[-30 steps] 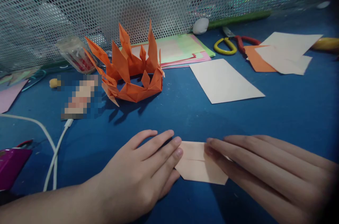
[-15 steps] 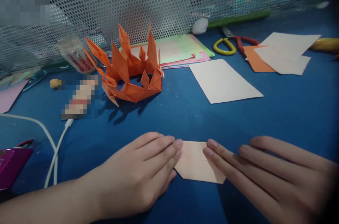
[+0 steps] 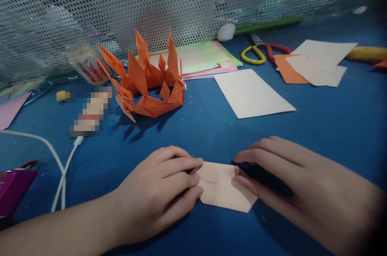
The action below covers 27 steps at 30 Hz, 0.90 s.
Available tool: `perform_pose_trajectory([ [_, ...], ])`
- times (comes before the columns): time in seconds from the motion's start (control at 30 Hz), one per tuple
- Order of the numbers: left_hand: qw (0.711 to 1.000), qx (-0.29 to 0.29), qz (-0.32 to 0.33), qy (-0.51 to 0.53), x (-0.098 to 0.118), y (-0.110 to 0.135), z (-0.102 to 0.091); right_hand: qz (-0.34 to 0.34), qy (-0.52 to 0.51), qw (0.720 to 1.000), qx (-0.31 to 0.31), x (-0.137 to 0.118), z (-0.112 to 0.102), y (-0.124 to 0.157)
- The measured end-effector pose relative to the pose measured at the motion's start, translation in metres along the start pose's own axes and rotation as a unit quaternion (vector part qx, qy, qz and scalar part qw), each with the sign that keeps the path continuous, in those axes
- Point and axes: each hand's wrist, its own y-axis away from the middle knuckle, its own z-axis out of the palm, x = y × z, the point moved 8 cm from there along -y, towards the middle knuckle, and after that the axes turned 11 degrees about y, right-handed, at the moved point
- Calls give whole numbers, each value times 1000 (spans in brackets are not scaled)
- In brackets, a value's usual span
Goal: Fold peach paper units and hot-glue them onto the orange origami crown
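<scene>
peach paper (image 3: 222, 191), seemingly folded, lies on the blue table (image 3: 187, 135) between the hands, nearer the wearer than the orange paper crown (image 3: 155, 107). the left hand (image 3: 154, 193) has its fingers bent and slightly parted, tips at the paper's left end. the right hand (image 3: 299, 183) has its thumb on the right part, a gap showing behind it under the curved fingers; whether either hand pinches the sheet, i cannot tell. for a crisp fold, i'd steady the left end lightly, match edges before pressing, then smooth firmly outward from the middle.
</scene>
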Motion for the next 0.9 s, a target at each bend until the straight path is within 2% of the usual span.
perform_pose_trajectory([
  [0.1,995,22,-57,73,-11,2,1,24,-49,997,-46,0,13,-3],
  [0.23,985,21,-121,122,-20,3,5,41,-138,989,-35,-9,13,-8],
  [0.33,983,25,-109,148,-14,0,1,46,-187,981,-33,-15,11,-12],
  [0.43,985,45,-79,147,-6,-3,-7,44,-190,981,1,-15,2,-16],
  [0.53,986,80,-57,135,-1,-4,-14,-3,-169,985,19,-21,-7,-20],
  [0.7,986,70,-16,150,10,-5,-14,-82,-169,981,50,-40,-15,-18],
  [0.8,986,84,-15,143,15,-6,-15,-76,-206,974,50,-42,-15,-18],
  [0.9,983,107,-25,145,16,-5,-16,-37,-263,964,25,-38,-11,-21],
])
